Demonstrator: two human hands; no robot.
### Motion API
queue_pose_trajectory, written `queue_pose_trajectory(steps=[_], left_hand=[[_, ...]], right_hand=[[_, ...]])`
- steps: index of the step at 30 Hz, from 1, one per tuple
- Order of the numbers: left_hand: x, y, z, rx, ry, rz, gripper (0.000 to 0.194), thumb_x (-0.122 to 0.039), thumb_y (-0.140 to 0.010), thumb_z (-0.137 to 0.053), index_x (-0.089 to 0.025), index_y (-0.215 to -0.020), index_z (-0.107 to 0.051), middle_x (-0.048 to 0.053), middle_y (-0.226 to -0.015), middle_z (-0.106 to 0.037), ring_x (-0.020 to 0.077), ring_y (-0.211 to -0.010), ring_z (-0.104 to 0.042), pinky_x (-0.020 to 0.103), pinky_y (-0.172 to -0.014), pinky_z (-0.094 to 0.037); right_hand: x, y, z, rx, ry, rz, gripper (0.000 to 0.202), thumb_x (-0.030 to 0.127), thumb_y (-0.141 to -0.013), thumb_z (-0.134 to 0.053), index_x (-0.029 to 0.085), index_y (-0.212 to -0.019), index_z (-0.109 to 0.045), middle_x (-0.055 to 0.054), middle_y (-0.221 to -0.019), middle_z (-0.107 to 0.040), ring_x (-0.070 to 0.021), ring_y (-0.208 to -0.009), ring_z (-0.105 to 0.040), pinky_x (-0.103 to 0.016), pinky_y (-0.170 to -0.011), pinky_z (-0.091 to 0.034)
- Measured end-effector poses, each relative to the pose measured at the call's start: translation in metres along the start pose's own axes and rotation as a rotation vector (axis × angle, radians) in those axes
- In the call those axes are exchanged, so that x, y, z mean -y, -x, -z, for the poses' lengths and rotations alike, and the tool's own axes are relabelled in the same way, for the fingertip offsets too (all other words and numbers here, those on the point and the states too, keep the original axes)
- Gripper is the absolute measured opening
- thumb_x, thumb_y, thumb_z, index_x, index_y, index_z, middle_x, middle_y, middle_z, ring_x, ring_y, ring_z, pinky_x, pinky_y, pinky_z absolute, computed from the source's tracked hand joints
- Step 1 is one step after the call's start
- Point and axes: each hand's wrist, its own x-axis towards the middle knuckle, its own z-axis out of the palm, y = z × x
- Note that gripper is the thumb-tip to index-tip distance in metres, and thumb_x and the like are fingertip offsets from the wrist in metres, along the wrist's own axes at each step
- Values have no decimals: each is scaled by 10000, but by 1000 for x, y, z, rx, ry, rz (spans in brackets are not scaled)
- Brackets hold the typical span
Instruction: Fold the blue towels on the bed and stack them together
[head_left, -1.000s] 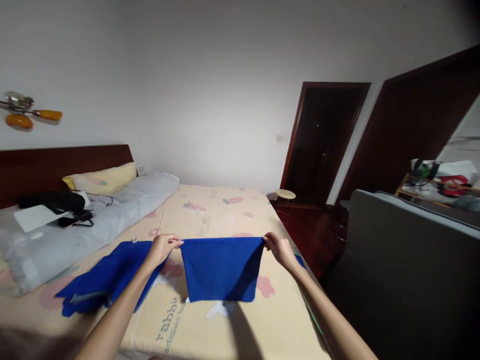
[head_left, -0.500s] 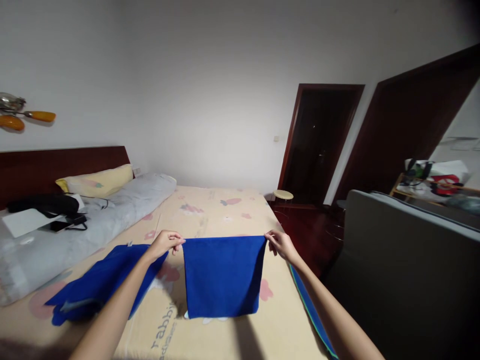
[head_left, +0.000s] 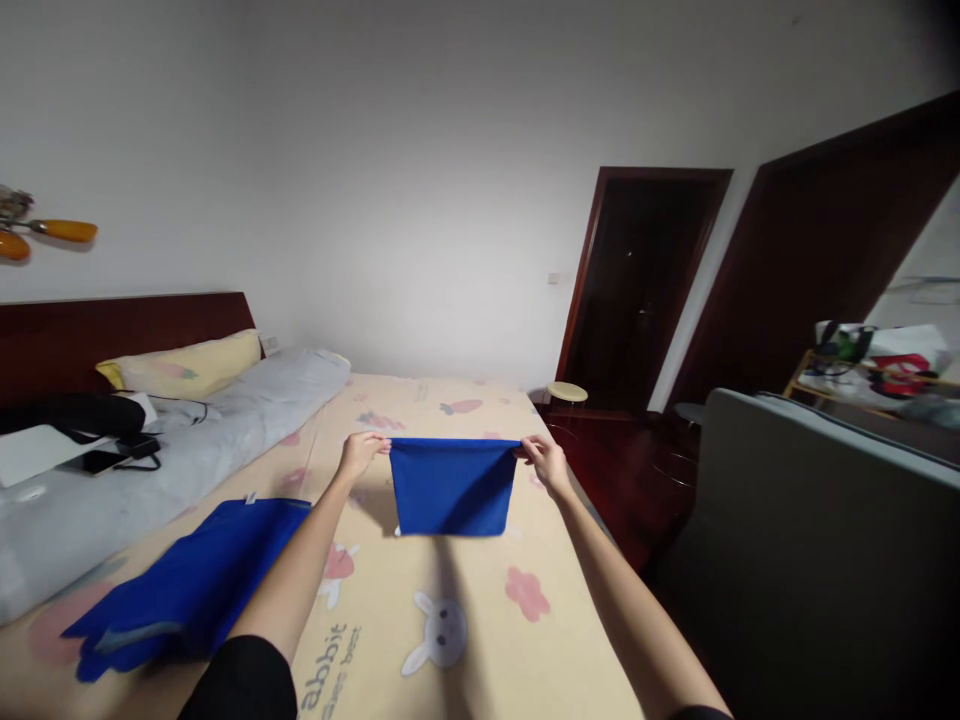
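A blue cloth [head_left: 453, 490] is stretched between my two hands over the bed, its top edge nearly level and the rest hanging down. My left hand [head_left: 364, 454] pinches its upper left corner. At the upper right corner, my right hand [head_left: 546, 464] has its fingers closed on the fabric. A second blue cloth item [head_left: 199, 575] with a small white tag lies rumpled on the bed to the left, beneath and beside my left forearm. Under both is a cream sheet [head_left: 577, 640] printed with rabbits, flowers and carrots.
A grey quilt [head_left: 247, 440] runs along the left side, bearing a dark bag and phone [head_left: 105, 462]. Behind it is a yellow pillow [head_left: 199, 360]. A round stool [head_left: 567, 392] stands beyond the bed, and a dark grey panel [head_left: 817, 560] rises at right.
Both hands have moved forward, away from me, carrying the blue cloth farther over the bed. A rabbit print on the sheet is now uncovered. The other blue item stays on the bed.
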Motion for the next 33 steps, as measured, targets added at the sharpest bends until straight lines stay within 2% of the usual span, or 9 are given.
queue_pose_trajectory(steps=[3, 6, 9, 12, 15, 19, 23, 26, 33], left_hand=[[14, 8, -1, -33, -28, -51, 440, -536, -653, -665, -155, -872, -673, 95, -859, -768, 225, -858, -711, 285, -682, -524], [47, 43, -6, -17, -96, -51, 380, -485, -686, -646, -170, -894, -693, 72, -908, -769, 213, -896, -701, 291, -774, -532], [94, 99, -19, 35, -185, -9, 327, -445, -717, -610, -182, -884, -711, 52, -875, -775, 202, -855, -704, 292, -777, -540], [144, 169, -37, 95, -284, 45, 286, -420, -729, -589, -188, -827, -725, 37, -751, -773, 198, -732, -704, 295, -694, -553], [184, 234, -49, 116, -385, 82, 224, -387, -734, -590, -213, -755, -729, 34, -734, -774, 210, -723, -710, 312, -698, -558], [221, 291, -46, 108, -510, 41, 151, -291, -755, -595, -256, -803, -735, 26, -835, -775, 207, -831, -707, 330, -831, -543], [241, 313, -36, 126, -725, -198, 173, -229, -812, -579, -309, -875, -719, -19, -825, -749, 166, -823, -682, 274, -789, -537], [241, 321, -33, 158, -800, -321, 177, -212, -833, -574, -322, -868, -708, -27, -801, -722, 148, -797, -665, 245, -749, -530], [227, 336, -35, 184, -892, -332, 253, -70, -732, -531, -280, -767, -666, -13, -785, -672, 157, -776, -635, 258, -724, -526]], right_hand=[[-9, 10, 5, -31, -25, 27, 526, 692, -686, -621, 190, -844, -616, -90, -766, -730, -244, -779, -701, -334, -679, -531], [-34, 45, 10, -18, -47, -21, 519, 671, -672, -656, 183, -849, -635, -95, -790, -730, -242, -785, -687, -335, -689, -522], [-77, 106, 9, 2, -85, -137, 525, 665, -627, -694, 169, -792, -644, -85, -730, -717, -223, -722, -667, -314, -642, -504], [-125, 184, 1, 3, -144, -308, 539, 695, -612, -670, 165, -698, -627, -55, -607, -674, -194, -593, -626, -311, -579, -491], [-165, 255, -7, -1, -209, -461, 520, 682, -564, -695, 176, -601, -580, -26, -516, -613, -166, -498, -569, -299, -525, -459], [-201, 304, -8, 16, -335, -572, 461, 621, -538, -720, 200, -605, -543, -6, -511, -586, -153, -503, -547, -283, -522, -426], [-220, 316, 2, 47, -403, -610, 397, 532, -537, -748, 203, -638, -550, 14, -488, -566, -125, -478, -496, -265, -520, -379], [-226, 323, 8, 64, -407, -625, 396, 532, -530, -746, 205, -644, -553, 23, -474, -553, -123, -464, -483, -277, -534, -379], [-228, 346, 14, 84, -264, -659, 449, 628, -511, -687, 224, -635, -534, 14, -453, -527, -178, -441, -517, -338, -523, -417]])
